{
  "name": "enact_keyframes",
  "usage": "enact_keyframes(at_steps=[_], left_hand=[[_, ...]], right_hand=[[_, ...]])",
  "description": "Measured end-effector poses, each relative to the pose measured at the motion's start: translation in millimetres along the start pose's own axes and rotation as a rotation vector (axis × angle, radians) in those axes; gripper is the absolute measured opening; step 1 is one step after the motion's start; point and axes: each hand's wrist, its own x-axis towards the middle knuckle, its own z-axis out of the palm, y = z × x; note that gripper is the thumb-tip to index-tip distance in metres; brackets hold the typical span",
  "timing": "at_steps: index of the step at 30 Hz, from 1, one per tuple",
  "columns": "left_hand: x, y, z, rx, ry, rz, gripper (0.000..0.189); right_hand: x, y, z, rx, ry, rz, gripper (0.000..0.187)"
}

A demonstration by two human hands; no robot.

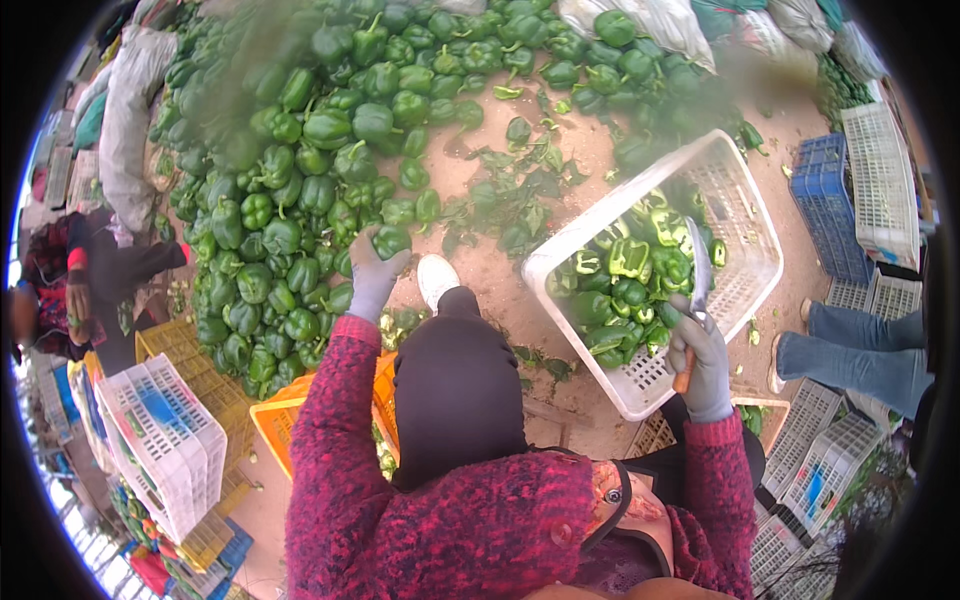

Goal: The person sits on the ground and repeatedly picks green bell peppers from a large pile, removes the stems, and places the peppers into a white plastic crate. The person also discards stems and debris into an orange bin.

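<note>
My left hand (373,274), in a grey glove, has its thumb and fingers around a green bell pepper (391,241) at the edge of a large heap of green bell peppers (304,191). In my gloved right hand (699,360) is a knife with a curved blade (701,262) and a wooden handle, its blade raised over a white plastic crate (581,345). Whole peppers and cut pepper pieces (628,257) lie inside this tilted crate.
An orange crate (281,414) stands by my left arm. Leaf scraps (525,187) litter the floor ahead. White crates (176,442) are stacked at left, near another person (75,300). At right are a blue crate (825,202) and a person's jeans-clad legs (855,352). Sacks (131,127) border the heap.
</note>
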Motion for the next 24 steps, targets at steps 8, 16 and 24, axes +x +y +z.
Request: enact_keyframes(at_steps=[8,16,24], left_hand=[[-34.9,363.3,-45.7,-0.036,-0.642,1.036,0.068],[-164.7,376.0,35.8,-0.769,-0.954,-0.006,0.066],[-209.0,362.1,79.0,-1.099,-0.847,-0.237,0.066]], right_hand=[[-31.0,-40.4,59.0,0.141,-0.254,-0.263,0.065],[-69.4,27.0,-18.4,0.239,-0.078,-0.41,0.058],[-79.9,46.8,-36.8,-0.542,0.27,-0.535,0.059]])
